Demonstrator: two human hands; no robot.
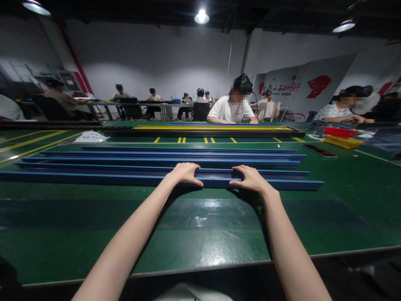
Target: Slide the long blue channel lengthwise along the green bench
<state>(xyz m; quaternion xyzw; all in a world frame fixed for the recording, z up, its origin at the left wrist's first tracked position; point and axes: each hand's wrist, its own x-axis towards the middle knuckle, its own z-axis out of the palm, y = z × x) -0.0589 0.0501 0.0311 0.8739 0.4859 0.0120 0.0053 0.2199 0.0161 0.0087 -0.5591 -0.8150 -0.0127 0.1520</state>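
Head view — left hand [186,173], right hand [250,179]: fingers parted wide over front blue rail [216,183] — grip unclear.

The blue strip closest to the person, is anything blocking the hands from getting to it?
Nothing visible blocks them. The left hand and right hand are already right at the nearest blue strip. The other blue strips lie farther away, beyond it, so they aren't in between.
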